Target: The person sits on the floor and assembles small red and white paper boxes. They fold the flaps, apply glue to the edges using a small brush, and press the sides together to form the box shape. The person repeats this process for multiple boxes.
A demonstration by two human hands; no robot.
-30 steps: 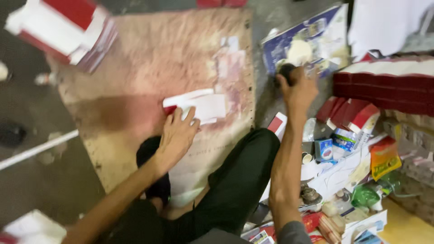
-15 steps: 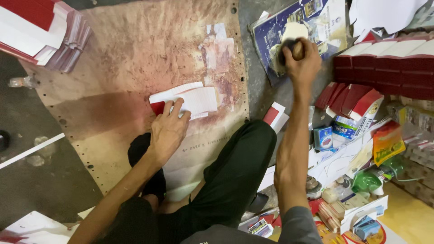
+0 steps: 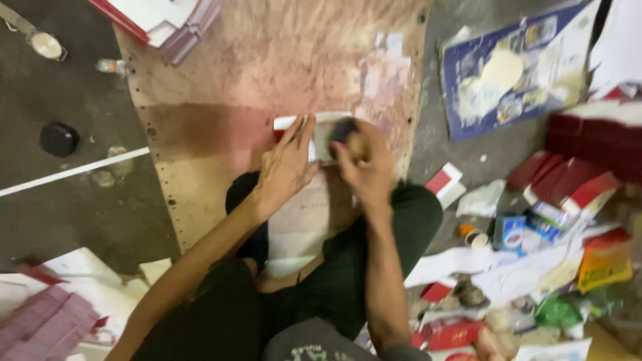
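I sit cross-legged on the floor at a worn brown board point(image 3: 221, 80). A small red-and-white paper piece point(image 3: 321, 130) lies flat on the board in front of my knees. My left hand point(image 3: 286, 167) presses down on its left part with fingers spread. My right hand point(image 3: 364, 164) is closed around a small dark round brush or dauber point(image 3: 344, 130), holding its tip on the paper's right part. The view is blurred, so the tool's exact kind stays unclear.
A stack of red-and-white sheets point(image 3: 164, 23) lies at the board's far left corner. A blue poster with a pale paste patch point(image 3: 515, 73) lies to the right, beside red folded boxes point(image 3: 588, 144). Packets and paper scraps point(image 3: 535, 267) litter the right floor; a black lid point(image 3: 59, 139) sits left.
My right hand has come back from the pale patch on the blue poster to the paper piece on the board, bringing the brush with it. My left hand stayed on the paper.
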